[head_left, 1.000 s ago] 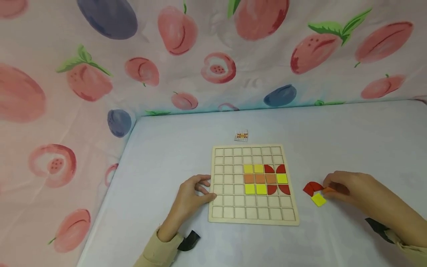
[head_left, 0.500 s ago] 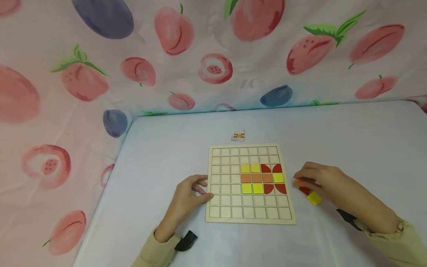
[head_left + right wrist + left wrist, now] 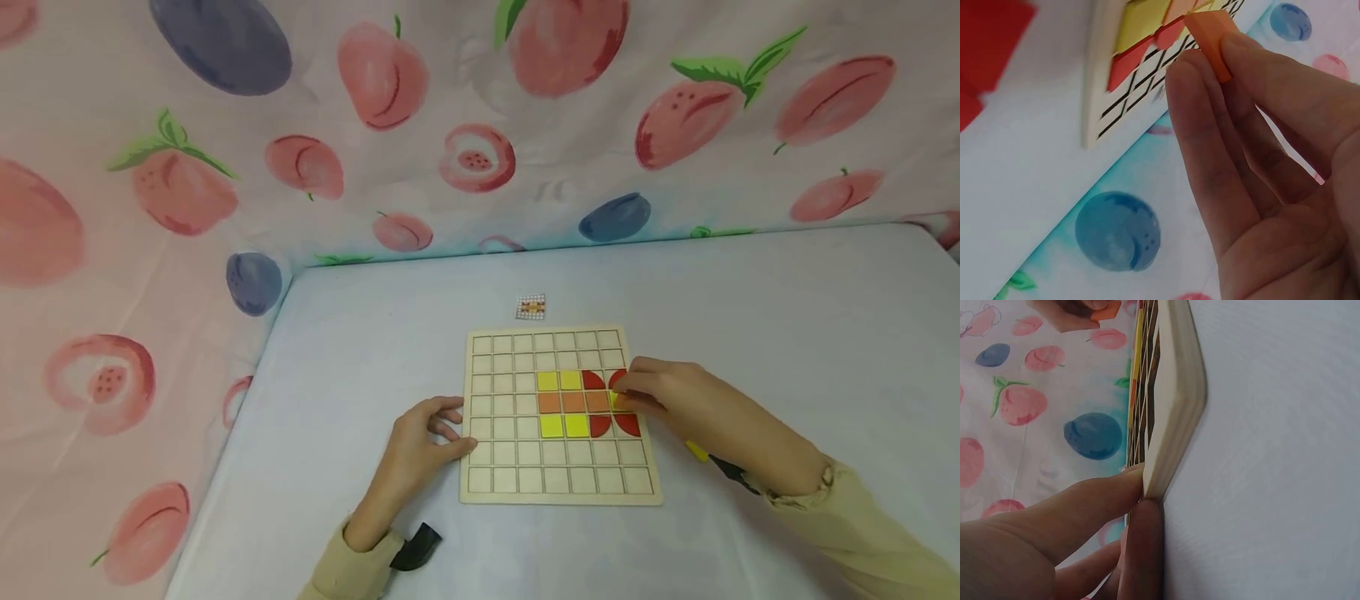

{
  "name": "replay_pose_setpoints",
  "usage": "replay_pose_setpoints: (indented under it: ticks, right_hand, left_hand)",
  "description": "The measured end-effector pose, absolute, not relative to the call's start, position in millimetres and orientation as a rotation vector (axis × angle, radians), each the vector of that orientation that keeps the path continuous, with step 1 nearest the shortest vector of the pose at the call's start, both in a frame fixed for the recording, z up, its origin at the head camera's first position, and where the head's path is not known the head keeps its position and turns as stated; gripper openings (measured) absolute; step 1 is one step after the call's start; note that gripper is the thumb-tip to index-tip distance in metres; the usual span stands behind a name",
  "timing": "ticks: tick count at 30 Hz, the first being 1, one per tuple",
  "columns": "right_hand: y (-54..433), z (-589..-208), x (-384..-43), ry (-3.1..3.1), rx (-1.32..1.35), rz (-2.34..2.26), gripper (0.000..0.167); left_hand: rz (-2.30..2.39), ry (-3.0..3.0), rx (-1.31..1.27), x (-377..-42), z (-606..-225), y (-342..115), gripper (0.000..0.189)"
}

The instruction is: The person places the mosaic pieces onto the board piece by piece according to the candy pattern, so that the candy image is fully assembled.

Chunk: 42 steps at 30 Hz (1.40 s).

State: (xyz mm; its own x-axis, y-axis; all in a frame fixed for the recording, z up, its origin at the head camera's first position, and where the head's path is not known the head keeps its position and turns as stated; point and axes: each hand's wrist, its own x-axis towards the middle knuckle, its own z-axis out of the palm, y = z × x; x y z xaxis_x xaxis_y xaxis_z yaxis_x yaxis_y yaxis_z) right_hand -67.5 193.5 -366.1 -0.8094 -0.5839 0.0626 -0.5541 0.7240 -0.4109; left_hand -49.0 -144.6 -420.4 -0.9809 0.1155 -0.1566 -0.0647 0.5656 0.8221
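The right hand [image 3: 675, 400] pinches an orange tile [image 3: 1210, 40] between thumb and fingertips, poised over the wooden grid board [image 3: 558, 492] at its 3 o'clock edge, just above the coloured tiles already set there. At the board's 9 o'clock side the left hand [image 3: 420, 450] rests against the rim — fingers straight, holding nothing. A yellow tile [image 3: 696, 451] lies on the table at the board's 4 o'clock.
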Motion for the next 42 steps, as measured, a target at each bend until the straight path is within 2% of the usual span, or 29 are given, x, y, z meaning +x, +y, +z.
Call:
replay_pose_setpoints:
  ticks: [14,35,39,42]
  right_hand:
    - [156,-367,-76,2.809,-1.051,-0.68,0.004]
    - [116,-373,-90,2.701,-1.015,-0.762,0.007]
    - [109,-375,-93,2.707,-1.049,-0.764,0.002]
    - [104,-378,-96,2.699,-1.062,-0.755,0.006]
  left_hand:
    - [1.36,2.611,0.044,-49,-421,-143,0.052]
    - [1.345,2.604,0.052,-49,-421,-143,0.052]
    - [1.326,2.621,0.062,-49,-420,-144,0.052]
    - [1.316,2.63,0.063,-48,-419,-144,0.052]
